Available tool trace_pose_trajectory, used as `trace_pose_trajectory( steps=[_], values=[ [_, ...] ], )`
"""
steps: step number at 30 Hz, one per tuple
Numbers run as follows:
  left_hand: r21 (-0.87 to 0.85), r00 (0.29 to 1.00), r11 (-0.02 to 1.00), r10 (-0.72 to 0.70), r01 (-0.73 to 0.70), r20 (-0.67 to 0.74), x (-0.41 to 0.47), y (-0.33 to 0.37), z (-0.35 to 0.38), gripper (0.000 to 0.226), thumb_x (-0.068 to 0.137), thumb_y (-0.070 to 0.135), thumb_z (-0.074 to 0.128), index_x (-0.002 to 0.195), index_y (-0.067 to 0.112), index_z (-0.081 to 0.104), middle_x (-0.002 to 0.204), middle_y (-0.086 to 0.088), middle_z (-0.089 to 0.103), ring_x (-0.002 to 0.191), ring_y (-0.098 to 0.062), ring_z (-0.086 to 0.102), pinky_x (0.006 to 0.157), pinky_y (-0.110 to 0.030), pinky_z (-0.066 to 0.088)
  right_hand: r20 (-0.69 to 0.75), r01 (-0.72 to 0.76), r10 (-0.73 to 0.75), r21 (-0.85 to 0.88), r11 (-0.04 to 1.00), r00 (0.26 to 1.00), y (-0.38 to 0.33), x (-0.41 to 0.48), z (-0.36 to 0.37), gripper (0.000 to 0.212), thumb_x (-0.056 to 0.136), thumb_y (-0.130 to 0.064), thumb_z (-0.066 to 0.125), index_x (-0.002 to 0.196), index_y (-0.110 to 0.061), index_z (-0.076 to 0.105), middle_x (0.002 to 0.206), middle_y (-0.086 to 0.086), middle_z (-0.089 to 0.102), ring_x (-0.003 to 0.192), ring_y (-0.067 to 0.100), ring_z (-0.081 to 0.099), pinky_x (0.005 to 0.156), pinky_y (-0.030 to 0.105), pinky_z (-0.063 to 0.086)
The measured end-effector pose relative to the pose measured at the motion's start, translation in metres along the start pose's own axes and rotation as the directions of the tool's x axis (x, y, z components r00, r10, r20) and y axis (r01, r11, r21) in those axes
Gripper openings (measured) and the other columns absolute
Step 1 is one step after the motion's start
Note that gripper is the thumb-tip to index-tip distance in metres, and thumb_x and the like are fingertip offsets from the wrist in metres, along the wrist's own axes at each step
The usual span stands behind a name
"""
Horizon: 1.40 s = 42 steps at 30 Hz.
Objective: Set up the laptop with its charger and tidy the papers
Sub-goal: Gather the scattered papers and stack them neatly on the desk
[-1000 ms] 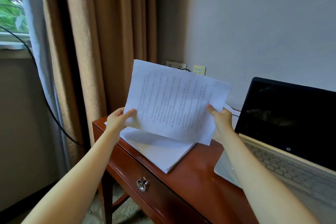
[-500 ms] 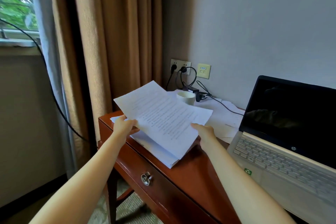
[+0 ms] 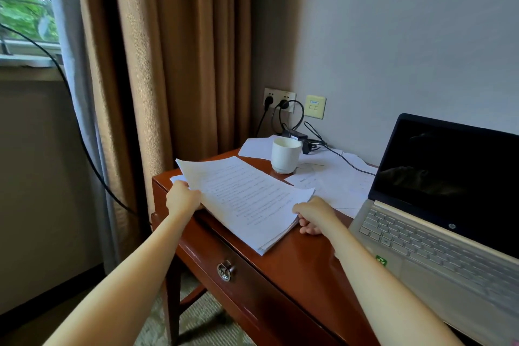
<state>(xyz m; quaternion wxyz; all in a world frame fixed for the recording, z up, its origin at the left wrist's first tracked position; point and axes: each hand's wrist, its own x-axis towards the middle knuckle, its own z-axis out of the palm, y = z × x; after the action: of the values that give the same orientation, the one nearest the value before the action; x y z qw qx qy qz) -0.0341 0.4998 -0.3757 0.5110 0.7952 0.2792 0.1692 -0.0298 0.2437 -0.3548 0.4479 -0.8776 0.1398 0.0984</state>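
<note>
A stack of printed white papers (image 3: pixel 247 202) lies on the left part of the wooden desk (image 3: pixel 303 258). My left hand (image 3: pixel 182 199) grips the stack's left edge and my right hand (image 3: pixel 314 213) grips its right edge, fingers curled under. An open laptop (image 3: pixel 438 205) with a dark screen stands at the right. Its black charger brick (image 3: pixel 297 136) sits by the wall, plugged into the wall socket (image 3: pixel 280 100), and its cable (image 3: pixel 348 163) runs toward the laptop. More loose sheets (image 3: pixel 334 182) lie behind the stack.
A white cup (image 3: pixel 285 159) stands on the desk just behind the stack. Brown curtains (image 3: pixel 174 50) hang at the left beside a window. The desk has a drawer with a metal ring pull (image 3: pixel 224 271) in front.
Both hands have lowered the raised sheets down onto the stack on the desk. The view has tilted, showing the cup, charger and loose sheets.
</note>
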Motion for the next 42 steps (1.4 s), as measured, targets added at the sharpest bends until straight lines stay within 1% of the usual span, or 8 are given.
trace_pose_trajectory(
  steps=[7, 13, 22, 26, 30, 33, 37, 42],
  values=[
    [0.301, 0.996, 0.95, 0.088, -0.085, 0.003, -0.014, 0.008, 0.005, 0.064, 0.09, 0.003, 0.053, 0.143, 0.0, 0.019, 0.138, -0.024, 0.036, 0.122, -0.041, 0.044, 0.096, -0.043, 0.041, 0.046, 0.032, -0.023, -0.204, 0.979, 0.999, 0.001, -0.005, -0.01, 0.014, 0.079, -0.022, 0.056, 0.072, -0.012, 0.049, 0.058, 0.0, 0.055, 0.045, 0.013, 0.053, 0.042, 0.017, 0.036],
    [0.529, 0.971, 0.827, 0.236, -0.188, -0.024, -0.02, 0.022, 0.011, 0.06, 0.085, 0.004, 0.059, 0.138, 0.01, 0.031, 0.134, -0.021, 0.036, 0.122, -0.036, 0.041, 0.097, -0.04, 0.04, -0.046, 0.096, -0.109, -0.223, 0.97, 0.993, 0.004, 0.001, -0.024, 0.012, 0.078, -0.021, 0.057, 0.074, -0.011, 0.052, 0.059, 0.001, 0.057, 0.044, 0.015, 0.053, 0.044, 0.021, 0.038],
    [0.257, 0.96, 0.933, 0.204, -0.25, 0.192, 0.006, 0.071, 0.041, 0.048, 0.089, 0.0, 0.049, 0.135, 0.01, 0.037, 0.133, -0.017, 0.043, 0.112, -0.028, 0.048, 0.08, -0.029, 0.047, -0.131, 0.152, -0.183, -0.213, 0.965, 0.974, -0.019, 0.037, -0.048, 0.017, 0.082, -0.018, 0.05, 0.07, -0.008, 0.055, 0.064, 0.003, 0.063, 0.054, 0.02, 0.06, 0.058, 0.025, 0.048],
    [-0.042, 0.957, 0.999, 0.033, -0.021, 0.287, 0.028, 0.096, 0.06, 0.045, 0.09, -0.003, 0.047, 0.134, 0.003, 0.041, 0.125, -0.018, 0.049, 0.114, -0.029, 0.05, 0.081, -0.031, 0.043, -0.178, 0.209, -0.248, -0.21, 0.955, 0.952, -0.032, 0.072, -0.05, 0.01, 0.085, -0.013, 0.049, 0.078, -0.01, 0.054, 0.074, 0.008, 0.06, 0.066, 0.024, 0.056, 0.064, 0.03, 0.048],
    [-0.3, 0.867, 0.877, -0.216, 0.374, 0.449, 0.057, 0.107, 0.077, 0.047, 0.091, -0.005, 0.047, 0.136, 0.003, 0.039, 0.139, -0.017, 0.042, 0.126, -0.029, 0.046, 0.1, -0.035, 0.044, -0.23, 0.19, -0.241, -0.222, 0.956, 0.943, -0.037, 0.116, -0.049, 0.028, 0.085, -0.001, 0.039, 0.059, -0.01, 0.036, 0.063, 0.006, 0.039, 0.059, 0.02, 0.036, 0.056, 0.026, 0.032],
    [-0.327, 0.866, 0.881, -0.16, 0.342, 0.474, 0.077, 0.111, 0.097, 0.046, 0.091, -0.004, 0.048, 0.135, 0.004, 0.041, 0.143, -0.016, 0.038, 0.125, -0.029, 0.045, 0.102, -0.033, 0.042, -0.312, 0.12, -0.195, -0.244, 0.962, 0.93, -0.037, 0.15, -0.047, 0.036, 0.089, 0.001, 0.036, 0.056, -0.014, 0.033, 0.059, 0.003, 0.036, 0.054, 0.018, 0.034, 0.046, 0.025, 0.024],
    [-0.424, 0.87, 0.817, -0.175, 0.39, 0.461, 0.093, 0.109, 0.135, 0.047, 0.085, 0.006, 0.065, 0.127, 0.015, 0.047, 0.134, -0.014, 0.05, 0.117, -0.031, 0.053, 0.096, -0.039, 0.049, -0.34, 0.168, -0.267, -0.293, 0.941, 0.902, -0.044, 0.188, -0.041, 0.026, 0.095, -0.008, 0.037, 0.103, -0.008, 0.062, 0.102, 0.01, 0.061, 0.095, 0.03, 0.056, 0.072, 0.029, 0.043],
    [-0.459, 0.698, 0.593, -0.262, 0.661, 0.666, 0.115, 0.126, 0.16, 0.053, 0.083, 0.003, 0.053, 0.133, 0.002, 0.034, 0.142, -0.02, 0.043, 0.13, -0.036, 0.041, 0.107, -0.039, 0.038, -0.262, 0.21, -0.323, -0.38, 0.901, 0.909, -0.054, 0.226, -0.041, 0.034, 0.098, -0.017, 0.04, 0.129, -0.014, 0.051, 0.134, 0.01, 0.052, 0.121, 0.029, 0.049, 0.095, 0.035, 0.04]
  ],
)
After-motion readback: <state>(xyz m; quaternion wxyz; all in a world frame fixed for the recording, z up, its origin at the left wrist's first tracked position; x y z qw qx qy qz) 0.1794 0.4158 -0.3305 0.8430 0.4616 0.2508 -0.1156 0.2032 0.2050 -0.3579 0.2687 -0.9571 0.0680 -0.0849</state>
